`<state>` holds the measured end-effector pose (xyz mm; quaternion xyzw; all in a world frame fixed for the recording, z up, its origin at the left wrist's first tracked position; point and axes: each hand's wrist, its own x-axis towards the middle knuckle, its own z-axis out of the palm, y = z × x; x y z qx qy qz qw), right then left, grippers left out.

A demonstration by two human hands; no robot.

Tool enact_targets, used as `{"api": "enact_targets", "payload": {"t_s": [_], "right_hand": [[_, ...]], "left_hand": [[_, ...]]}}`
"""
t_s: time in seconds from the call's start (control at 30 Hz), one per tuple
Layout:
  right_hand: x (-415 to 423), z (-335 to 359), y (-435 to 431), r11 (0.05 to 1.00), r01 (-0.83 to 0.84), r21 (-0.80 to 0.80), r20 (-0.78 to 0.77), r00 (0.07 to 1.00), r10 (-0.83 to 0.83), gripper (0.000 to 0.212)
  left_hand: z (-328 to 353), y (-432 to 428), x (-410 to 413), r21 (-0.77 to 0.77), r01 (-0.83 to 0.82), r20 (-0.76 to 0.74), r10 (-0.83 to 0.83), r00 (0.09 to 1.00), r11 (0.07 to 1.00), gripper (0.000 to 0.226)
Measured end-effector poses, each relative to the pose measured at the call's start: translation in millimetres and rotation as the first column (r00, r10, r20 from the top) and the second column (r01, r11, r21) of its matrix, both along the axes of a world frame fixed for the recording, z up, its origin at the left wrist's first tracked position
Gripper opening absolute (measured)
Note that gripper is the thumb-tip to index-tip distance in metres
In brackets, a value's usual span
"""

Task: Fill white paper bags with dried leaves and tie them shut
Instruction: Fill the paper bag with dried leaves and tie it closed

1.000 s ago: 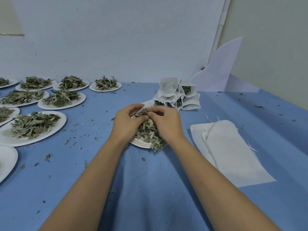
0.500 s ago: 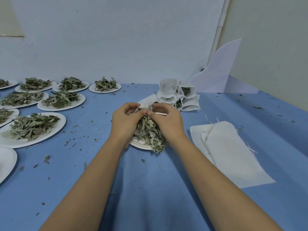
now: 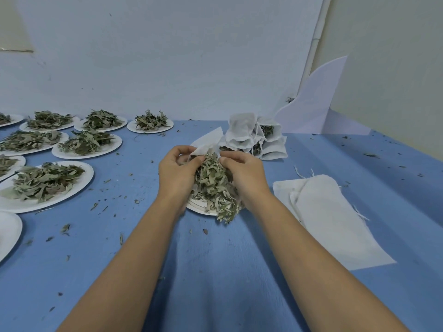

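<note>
White bag (image 3: 206,143) pinched above grey-green leaves (image 3: 211,184)

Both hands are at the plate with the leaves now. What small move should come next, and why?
Probably push the bunched leaves into the white bag. The left hand and right hand seem to pinch its mouth above the plate, and most leaves lie outside it.

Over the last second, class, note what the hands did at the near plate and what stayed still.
The left hand and right hand lifted slightly above the plate and drew apart, exposing more of the leaves. The white bag, mostly hidden before, now shows its edge pinched between their fingertips. The other plates of leaves, filled bags and flat empty bags stayed put.
</note>
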<state>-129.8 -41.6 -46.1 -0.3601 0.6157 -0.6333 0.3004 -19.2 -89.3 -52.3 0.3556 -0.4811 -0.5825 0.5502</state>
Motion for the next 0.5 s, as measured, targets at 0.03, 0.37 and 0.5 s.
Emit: {"api": "enact_targets", "payload": {"t_s": [0.03, 0.37, 0.5], "right_hand": [[2, 0, 0, 1.000, -0.008, 0.001, -0.008, 1.000, 0.008, 0.012], [13, -3, 5, 0.996, -0.001, -0.085, -0.324, 0.946, -0.027, 0.016], [17, -4, 4, 0.991, -0.018, -0.130, -0.344, 0.939, -0.028, 0.017]], "left_hand": [[0, 0, 0, -0.008, -0.004, 0.003, 0.004, 1.000, 1.000, 0.022], [-1, 5, -8, -0.194, -0.111, 0.209, 0.151, 0.966, 0.975, 0.018], [0, 7, -11, -0.073, -0.076, 0.171, 0.087, 0.981, 0.994, 0.024]]}}
